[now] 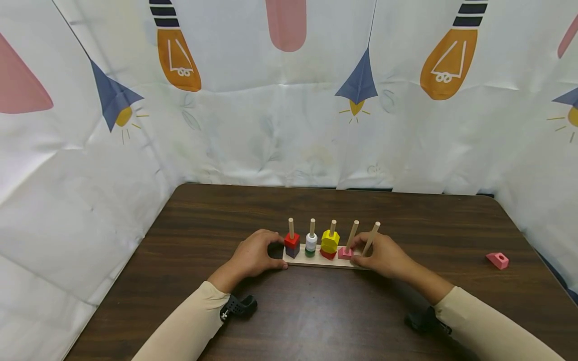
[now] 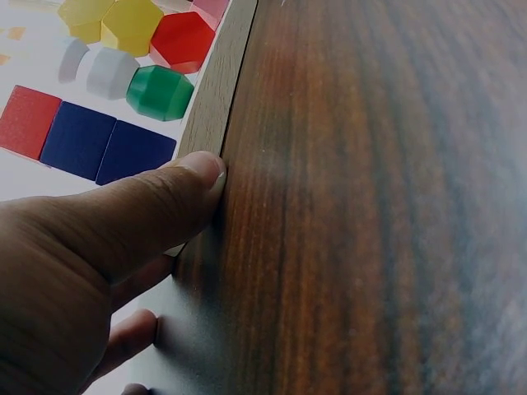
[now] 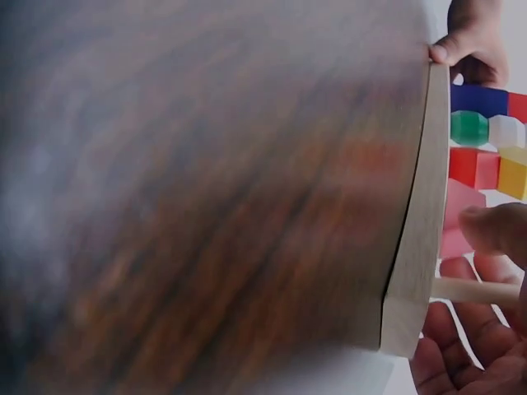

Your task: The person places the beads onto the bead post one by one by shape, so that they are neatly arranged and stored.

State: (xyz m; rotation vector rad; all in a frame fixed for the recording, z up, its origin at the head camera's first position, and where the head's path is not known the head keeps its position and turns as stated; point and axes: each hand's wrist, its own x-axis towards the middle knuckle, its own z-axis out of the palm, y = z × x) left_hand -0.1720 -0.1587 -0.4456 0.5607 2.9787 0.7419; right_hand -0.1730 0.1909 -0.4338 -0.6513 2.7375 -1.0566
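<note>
A wooden peg board [image 1: 311, 261] with several upright pegs lies on the table. My left hand [image 1: 255, 254] holds its left end, the thumb on the front edge. Beside that hand stands a stack with a red block [image 1: 292, 240] over blue blocks [image 2: 78, 140]. White pieces [image 1: 311, 242] over a green one [image 2: 160, 92] and yellow pieces [image 1: 330, 241] over a red one [image 1: 328, 254] fill the neighbouring pegs. My right hand [image 1: 388, 255] pinches a pink block [image 1: 345, 253] low on the fourth peg. The rightmost peg [image 3: 473, 290] is bare, close to that hand's fingers.
A loose pink block [image 1: 498, 260] with a hole lies near the table's right side. The dark wood table [image 1: 311, 321] reaches back to a printed curtain [image 1: 280, 135]. Dark straps [image 1: 239, 306] sit at both wrists.
</note>
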